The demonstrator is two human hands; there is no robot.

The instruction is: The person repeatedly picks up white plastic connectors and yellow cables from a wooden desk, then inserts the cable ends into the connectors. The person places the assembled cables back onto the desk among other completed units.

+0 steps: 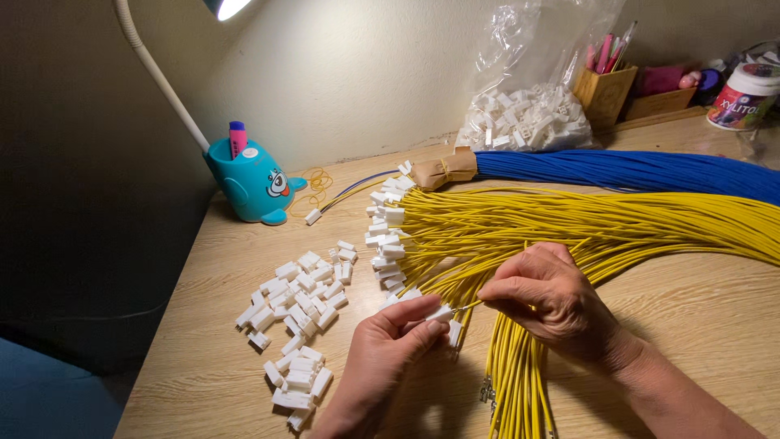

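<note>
The left hand [388,337] comes in from the bottom edge of the view, its fingertips pinched together around a small white plastic connector [441,313]. The right hand [546,297] sits just beside it, thumb and forefinger pressed together on the end of a thin yellow wire [470,306], whose tip meets the connector between the two hands. Both hands hover low over a pale wooden table [699,301].

Under and behind the right hand lies a thick bundle of yellow wires [617,223], running to the right edge; many of their near ends already carry white connectors [386,240]. More yellow wires [512,374] hang toward the bottom edge, below the right hand. Behind the yellow bundle lies a bundle of blue wires [642,169], bound at its left end with brown paper.

To the left of the hands, a loose pile of white connectors [301,309] is scattered on the table. Farther back stands a teal lamp base [248,183] shaped like a cartoon animal, and against the wall a clear plastic bag [528,114] of white connectors.
</note>
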